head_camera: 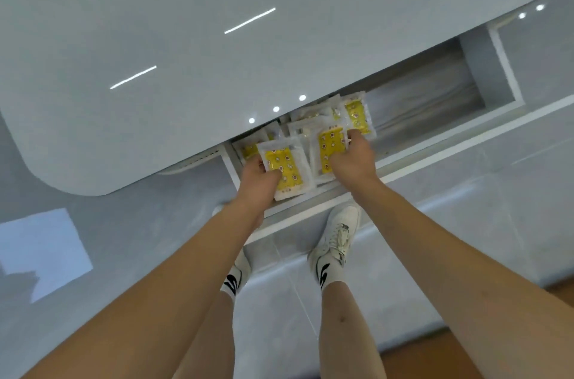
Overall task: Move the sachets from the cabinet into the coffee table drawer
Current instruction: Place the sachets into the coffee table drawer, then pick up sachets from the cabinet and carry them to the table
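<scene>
Sachets (pixel 310 142) lay in open drawer (pixel 310 207) under tabletop (pixel 155 37), just ahead of you | left hand (pixel 259 180) gripped one, long axis pointing away | right hand (pixel 352 158) pinched another, equally near.

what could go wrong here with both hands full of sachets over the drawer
1. The left hand grips one sachet by its edge; the slick packet could slip and fall outside the open drawer.
2. The right hand presses on a loose, overlapping pile; packets may slide toward the back, under the tabletop, and perhaps jam the drawer when it closes.
3. A shoe stands just below the drawer front, so pushing it may bump the leg.
</scene>
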Tool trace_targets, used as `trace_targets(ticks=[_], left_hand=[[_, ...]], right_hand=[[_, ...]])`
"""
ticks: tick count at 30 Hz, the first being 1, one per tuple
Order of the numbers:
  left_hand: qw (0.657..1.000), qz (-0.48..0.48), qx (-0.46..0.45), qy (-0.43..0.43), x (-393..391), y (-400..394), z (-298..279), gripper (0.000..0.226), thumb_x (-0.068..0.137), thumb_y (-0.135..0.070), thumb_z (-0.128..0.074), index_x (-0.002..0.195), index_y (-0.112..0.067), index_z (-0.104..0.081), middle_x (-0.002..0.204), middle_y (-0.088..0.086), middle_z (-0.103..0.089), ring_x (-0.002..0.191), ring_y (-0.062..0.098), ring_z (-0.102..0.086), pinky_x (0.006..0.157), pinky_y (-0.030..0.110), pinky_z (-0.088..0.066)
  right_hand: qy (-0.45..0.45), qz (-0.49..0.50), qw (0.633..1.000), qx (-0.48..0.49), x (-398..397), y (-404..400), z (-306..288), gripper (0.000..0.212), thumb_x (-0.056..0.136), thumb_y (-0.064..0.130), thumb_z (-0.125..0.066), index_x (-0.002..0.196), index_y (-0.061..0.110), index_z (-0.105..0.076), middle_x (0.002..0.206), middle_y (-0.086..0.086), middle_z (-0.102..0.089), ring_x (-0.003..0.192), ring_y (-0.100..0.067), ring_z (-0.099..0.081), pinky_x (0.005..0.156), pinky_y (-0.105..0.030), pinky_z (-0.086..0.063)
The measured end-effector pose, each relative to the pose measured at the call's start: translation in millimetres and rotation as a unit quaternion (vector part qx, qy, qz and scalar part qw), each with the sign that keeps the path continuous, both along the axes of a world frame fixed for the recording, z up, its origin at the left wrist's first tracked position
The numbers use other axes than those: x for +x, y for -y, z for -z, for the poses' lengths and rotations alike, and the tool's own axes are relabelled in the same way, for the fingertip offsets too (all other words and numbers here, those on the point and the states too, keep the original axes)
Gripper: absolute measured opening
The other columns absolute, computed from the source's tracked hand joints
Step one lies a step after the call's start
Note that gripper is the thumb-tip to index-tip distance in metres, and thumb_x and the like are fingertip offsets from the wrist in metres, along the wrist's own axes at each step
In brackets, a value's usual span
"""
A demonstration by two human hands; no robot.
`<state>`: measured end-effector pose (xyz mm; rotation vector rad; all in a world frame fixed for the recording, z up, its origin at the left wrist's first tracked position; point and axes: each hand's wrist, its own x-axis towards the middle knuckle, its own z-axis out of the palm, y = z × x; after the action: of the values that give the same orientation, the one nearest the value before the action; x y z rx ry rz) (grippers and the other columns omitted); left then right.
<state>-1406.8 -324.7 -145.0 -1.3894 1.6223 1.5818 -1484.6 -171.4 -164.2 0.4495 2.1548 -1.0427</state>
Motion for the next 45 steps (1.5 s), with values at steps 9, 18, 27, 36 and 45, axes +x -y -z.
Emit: trace_targets(ticks=[9, 18, 27, 36, 45], left_hand=[[0.980, 0.184, -0.072, -0.034, 8, 19, -14, 0.055, 0.094, -0.007, -0.060, 0.145, -0.021, -0.047, 0.131, -0.004, -0.059, 0.125, 0.022, -0.055, 0.104, 0.037, -0.046], [0.803, 0.514, -0.242, -0.179, -37, 28, -224, 0.061, 0.094, -0.020, -0.052, 0.153, -0.024, -0.036, 0.135, 0.001, -0.052, 0.124, 0.022, -0.047, 0.090, 0.035, -0.045], [0.572, 0.666, -0.329, -0.348, -21, 23, -448, 0.050, 0.101, -0.038, -0.043, 0.148, -0.022, -0.043, 0.137, 0.003, -0.055, 0.123, 0.025, -0.049, 0.089, 0.040, -0.046], [0.366, 0.760, -0.280, -0.459, 80, -32, -539, 0.049, 0.098, -0.043, -0.043, 0.143, -0.025, -0.048, 0.137, 0.000, -0.056, 0.124, 0.022, -0.048, 0.090, 0.038, -0.043], [0.144, 0.817, -0.151, -0.538, 316, -143, -556, 0.059, 0.085, -0.046, -0.044, 0.136, -0.021, -0.058, 0.126, 0.004, -0.063, 0.115, 0.029, -0.055, 0.087, 0.043, -0.050]], right_hand=[[-0.059, -0.132, 0.985, 0.098, -6, -3, -25, 0.059, 0.087, 0.006, -0.064, 0.144, 0.012, -0.050, 0.135, -0.009, -0.057, 0.116, -0.026, -0.058, 0.081, -0.029, -0.042], [-0.177, -0.149, 0.961, 0.155, 23, -6, -229, 0.048, 0.094, 0.022, -0.059, 0.140, 0.013, -0.049, 0.131, -0.009, -0.056, 0.123, -0.029, -0.049, 0.092, -0.045, -0.051], [-0.263, -0.063, 0.923, 0.275, 114, -15, -447, 0.046, 0.098, 0.044, -0.052, 0.135, 0.018, -0.057, 0.124, -0.005, -0.061, 0.117, -0.028, -0.053, 0.091, -0.042, -0.045], [-0.283, 0.186, 0.872, 0.354, 291, -29, -551, 0.050, 0.091, 0.050, -0.048, 0.126, 0.017, -0.062, 0.116, -0.006, -0.063, 0.109, -0.031, -0.057, 0.085, -0.046, -0.050], [-0.187, 0.418, 0.774, 0.437, 593, -28, -570, 0.045, 0.091, 0.052, -0.049, 0.123, 0.022, -0.057, 0.114, -0.002, -0.056, 0.107, -0.028, -0.052, 0.084, -0.045, -0.049]])
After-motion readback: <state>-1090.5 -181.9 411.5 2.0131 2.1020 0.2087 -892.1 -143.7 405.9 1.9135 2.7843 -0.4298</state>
